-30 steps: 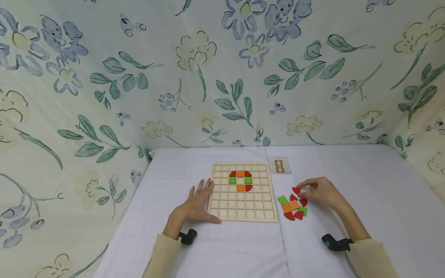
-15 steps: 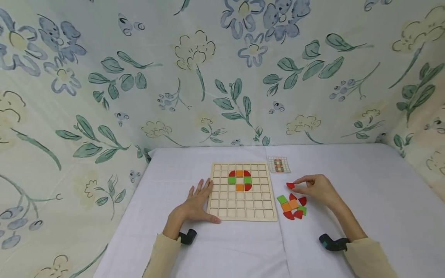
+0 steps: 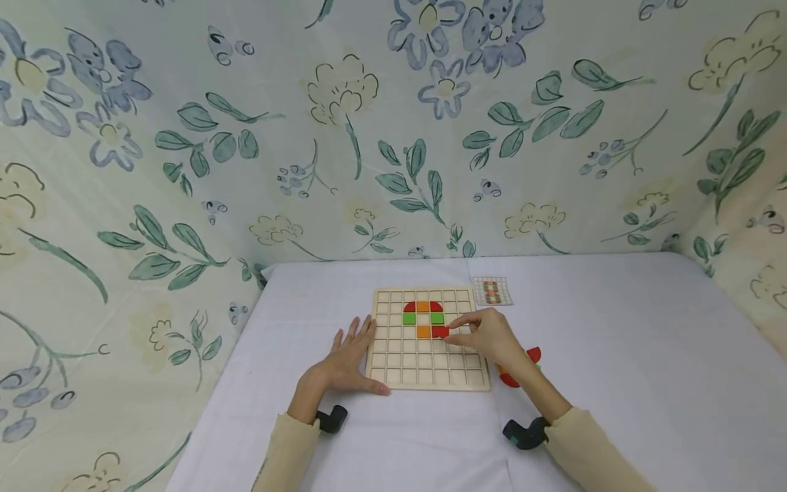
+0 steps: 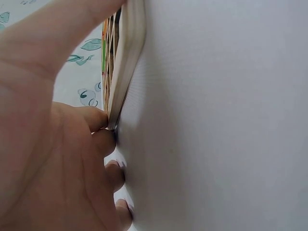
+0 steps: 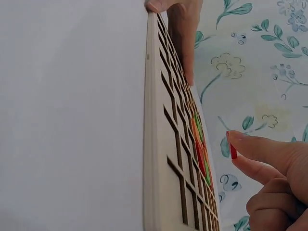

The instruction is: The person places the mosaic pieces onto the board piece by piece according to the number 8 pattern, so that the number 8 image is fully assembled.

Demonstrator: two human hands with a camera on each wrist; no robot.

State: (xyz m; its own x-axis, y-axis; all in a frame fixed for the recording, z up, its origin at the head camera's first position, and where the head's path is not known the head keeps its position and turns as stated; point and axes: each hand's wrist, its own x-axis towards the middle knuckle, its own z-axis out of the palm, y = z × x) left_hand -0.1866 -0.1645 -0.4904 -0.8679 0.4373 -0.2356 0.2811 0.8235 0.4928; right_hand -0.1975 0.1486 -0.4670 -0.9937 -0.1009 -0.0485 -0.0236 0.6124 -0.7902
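A square wooden grid board (image 3: 406, 369) lies on the table with red, orange and green tiles set in its upper middle cells. My left hand (image 3: 347, 362) rests at the board's left edge, fingers spread and thumb by the near left corner. In the left wrist view its fingertips touch the cloth beside the board's rim (image 4: 127, 62). My right hand (image 3: 492, 336) is over the board's right half, pinching a red quarter-round tile (image 5: 232, 145) between thumb and forefinger. The right wrist view shows that tile held above the board, apart from it.
A small pattern card (image 3: 492, 292) lies beyond the board's upper right corner. Right of the board, loose tiles (image 3: 509, 378) are partly hidden by my right forearm. White cloth (image 3: 645, 342) covers the table, and a flowered curtain (image 3: 393, 137) hangs behind it.
My right hand has carried the red quarter-round tile left from the loose pile to over the board. The left hand has stayed at the board's edge.
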